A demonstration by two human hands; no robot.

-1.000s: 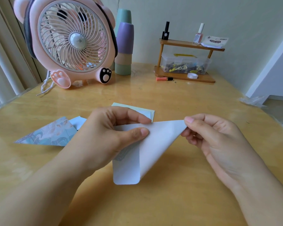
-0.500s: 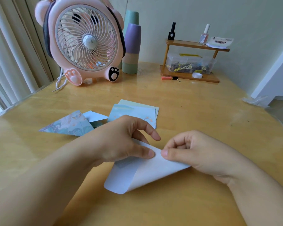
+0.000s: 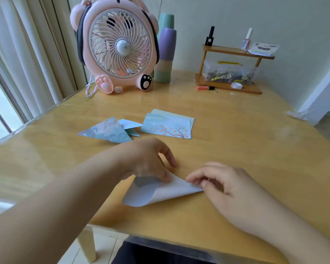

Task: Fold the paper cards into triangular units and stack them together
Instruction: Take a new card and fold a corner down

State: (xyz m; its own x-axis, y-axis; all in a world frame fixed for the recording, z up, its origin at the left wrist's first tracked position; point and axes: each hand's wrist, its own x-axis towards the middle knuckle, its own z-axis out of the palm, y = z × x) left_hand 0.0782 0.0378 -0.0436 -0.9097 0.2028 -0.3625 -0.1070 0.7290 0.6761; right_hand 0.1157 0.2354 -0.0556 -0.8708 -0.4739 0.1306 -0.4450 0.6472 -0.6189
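One paper card lies on the wooden table near its front edge, white side up, bent over diagonally; the lower left corner is rounded and the fold looks curved, not flat. Left hand: thumb presses the card's upper left part, fingers relaxed. Right hand: curled fingertips pinch the card's right corner. Beyond lie a folded triangular unit and, just beside it, a stack of printed cards.

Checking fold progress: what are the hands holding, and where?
The white card: left hand presses its upper left; right hand pinches its right corner.
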